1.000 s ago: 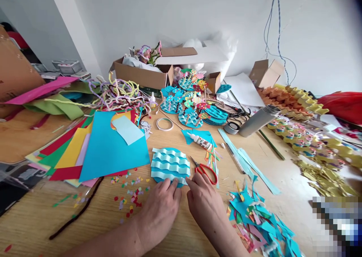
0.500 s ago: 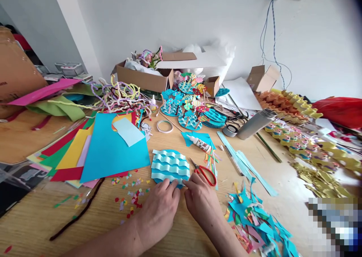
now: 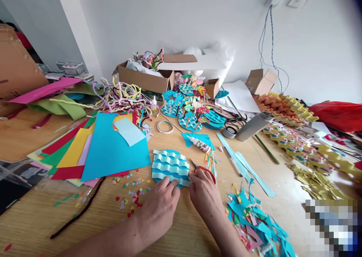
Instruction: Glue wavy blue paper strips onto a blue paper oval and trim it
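A round blue piece (image 3: 170, 165) with wavy pale-blue strips across it lies on the table in front of me. My left hand (image 3: 161, 200) presses its curled fingertips on the lower edge of this piece. The fingers of my right hand (image 3: 204, 189) are bent together at the right end of the lowest strip, pinching or pressing it. Red-handled scissors (image 3: 207, 171) lie just beyond my right hand, which partly covers them. Behind them is a white glue bottle (image 3: 200, 144) on its side, over a blue paper scrap (image 3: 186, 139).
Stacked coloured sheets (image 3: 121, 155) lie left, blue scraps (image 3: 258, 219) right. A tape roll (image 3: 165, 126), a metal flask (image 3: 254, 126) and finished wavy crafts (image 3: 190, 121) stand or lie farther back. Pale strips (image 3: 249, 166) lie right of the glue.
My right hand has shifted slightly right and up along the lowest strip, now overlapping the scissor handles. My left hand stays at the lower edge of the blue piece.
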`<state>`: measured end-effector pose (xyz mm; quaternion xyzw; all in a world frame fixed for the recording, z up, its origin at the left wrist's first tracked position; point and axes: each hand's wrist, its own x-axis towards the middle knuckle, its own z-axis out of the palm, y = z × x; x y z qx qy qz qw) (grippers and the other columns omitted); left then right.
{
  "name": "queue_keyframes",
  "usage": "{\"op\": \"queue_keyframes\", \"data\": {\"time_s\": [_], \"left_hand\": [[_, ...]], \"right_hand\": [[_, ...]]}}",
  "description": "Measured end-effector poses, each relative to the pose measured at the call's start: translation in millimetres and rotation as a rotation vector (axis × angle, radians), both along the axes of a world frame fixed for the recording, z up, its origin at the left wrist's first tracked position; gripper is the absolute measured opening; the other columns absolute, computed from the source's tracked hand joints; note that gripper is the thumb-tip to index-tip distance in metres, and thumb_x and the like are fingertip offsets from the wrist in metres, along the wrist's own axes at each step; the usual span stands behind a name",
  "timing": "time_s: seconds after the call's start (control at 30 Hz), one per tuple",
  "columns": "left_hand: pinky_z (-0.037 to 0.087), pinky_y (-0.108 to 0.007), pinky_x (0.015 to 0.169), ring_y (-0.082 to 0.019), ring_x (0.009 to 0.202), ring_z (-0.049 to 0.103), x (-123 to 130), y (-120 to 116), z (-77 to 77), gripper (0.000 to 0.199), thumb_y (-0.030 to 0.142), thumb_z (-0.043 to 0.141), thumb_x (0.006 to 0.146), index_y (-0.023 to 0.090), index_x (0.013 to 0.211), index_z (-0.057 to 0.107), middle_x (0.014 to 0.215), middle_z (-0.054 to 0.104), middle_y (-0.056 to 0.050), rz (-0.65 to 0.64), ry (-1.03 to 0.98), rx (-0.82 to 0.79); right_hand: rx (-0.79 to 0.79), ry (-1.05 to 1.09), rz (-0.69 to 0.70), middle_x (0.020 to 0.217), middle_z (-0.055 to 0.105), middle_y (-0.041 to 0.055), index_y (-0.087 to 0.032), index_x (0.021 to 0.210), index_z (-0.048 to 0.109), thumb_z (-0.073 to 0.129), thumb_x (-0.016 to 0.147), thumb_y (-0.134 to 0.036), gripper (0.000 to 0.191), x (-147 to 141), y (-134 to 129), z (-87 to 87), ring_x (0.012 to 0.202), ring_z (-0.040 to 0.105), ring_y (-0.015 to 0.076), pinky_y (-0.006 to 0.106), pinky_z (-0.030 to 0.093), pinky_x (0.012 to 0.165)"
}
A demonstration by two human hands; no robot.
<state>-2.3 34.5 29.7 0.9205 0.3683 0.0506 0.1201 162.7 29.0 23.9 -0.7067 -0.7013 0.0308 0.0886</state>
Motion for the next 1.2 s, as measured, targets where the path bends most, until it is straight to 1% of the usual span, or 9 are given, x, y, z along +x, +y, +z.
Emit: {"op": "queue_keyframes", "data": {"time_s": [0.17,0.33,0.5,0.67,0.77,0.9,1.0,1.07,1.2], "left_hand": [[0.043,-0.038,0.085,-0.025,0.101,0.051,-0.9,0.6,-3.4,0.029,0.003,0.044,0.078,0.011,0.099,0.062,0.119,0.061,-0.013,-0.023,-0.003,0.025],[0.043,-0.037,0.083,-0.025,0.101,0.052,-2.0,-0.1,-6.2,0.030,0.006,0.044,0.081,0.011,0.104,0.062,0.120,0.061,-0.012,-0.024,-0.008,0.060],[0.043,-0.037,0.083,-0.025,0.102,0.052,-1.7,0.4,-2.6,0.033,0.008,0.041,0.084,0.011,0.111,0.060,0.122,0.060,-0.012,-0.035,0.027,0.050],[0.045,-0.036,0.082,-0.025,0.101,0.052,-0.4,1.3,-0.9,0.032,0.006,0.043,0.082,0.011,0.107,0.062,0.117,0.062,-0.011,-0.010,0.008,0.024],[0.046,-0.037,0.078,-0.025,0.098,0.053,0.6,0.8,-3.8,0.029,0.005,0.043,0.082,0.011,0.102,0.063,0.114,0.063,-0.012,-0.026,0.017,0.084],[0.047,-0.036,0.074,-0.025,0.091,0.055,1.2,-0.7,-10.2,0.023,0.007,0.044,0.082,0.012,0.095,0.063,0.106,0.065,-0.011,-0.051,0.006,0.201],[0.047,-0.036,0.076,-0.024,0.090,0.055,-0.9,-0.7,-13.4,0.019,0.007,0.048,0.079,0.013,0.091,0.062,0.106,0.064,-0.011,-0.057,-0.082,0.257],[0.047,-0.035,0.080,-0.023,0.093,0.055,-4.3,2.6,-13.1,0.019,0.005,0.048,0.077,0.015,0.087,0.060,0.107,0.064,-0.010,-0.035,-0.219,0.259],[0.046,-0.036,0.086,-0.022,0.095,0.054,-16.2,23.2,-7.8,0.028,-0.001,0.044,0.073,0.019,0.090,0.055,0.102,0.062,-0.006,0.146,-0.512,0.247]], "right_hand": [[-0.008,-0.010,0.032,0.089,0.061,0.0085,-0.017,0.090,0.068,0.045,0.081,-0.004,0.028,2.7,0.0,-2.8,0.093,0.052,0.0226,0.031,0.043,0.081],[0.064,0.049,-0.015,0.087,0.059,0.0089,-0.018,0.081,0.069,0.046,0.079,-0.004,0.027,3.7,-5.2,3.8,0.095,0.051,0.0236,0.032,0.045,0.082],[-0.004,0.046,0.098,0.082,0.059,0.0073,-0.020,0.074,0.070,0.048,0.078,-0.004,0.027,-2.5,-8.9,9.8,0.088,0.052,0.0223,0.031,0.046,0.077],[-0.009,-0.049,0.180,0.080,0.061,0.0073,-0.020,0.074,0.069,0.049,0.076,-0.002,0.027,-7.4,-10.1,3.6,0.085,0.053,0.0225,0.032,0.045,0.074],[0.046,-0.093,0.254,0.075,0.060,0.0074,-0.020,0.070,0.068,0.048,0.074,0.000,0.028,-7.7,-10.6,-1.7,0.079,0.053,0.0224,0.033,0.044,0.074],[0.078,-0.033,0.206,0.077,0.060,0.0083,-0.019,0.075,0.069,0.046,0.074,0.000,0.030,-4.3,-10.1,-6.8,0.080,0.053,0.0243,0.035,0.044,0.071],[0.069,0.049,0.176,0.079,0.059,0.0089,-0.018,0.077,0.069,0.045,0.075,-0.001,0.030,-1.3,-9.0,-8.9,0.084,0.054,0.0257,0.036,0.045,0.073],[0.057,0.085,0.168,0.079,0.058,0.0088,-0.018,0.076,0.069,0.044,0.076,-0.001,0.030,-0.3,-8.7,-9.2,0.086,0.054,0.0259,0.036,0.045,0.074],[0.070,0.160,0.147,0.080,0.058,0.0086,-0.019,0.073,0.069,0.044,0.078,-0.003,0.030,0.7,-8.3,-7.5,0.085,0.055,0.0248,0.034,0.046,0.073]]}}
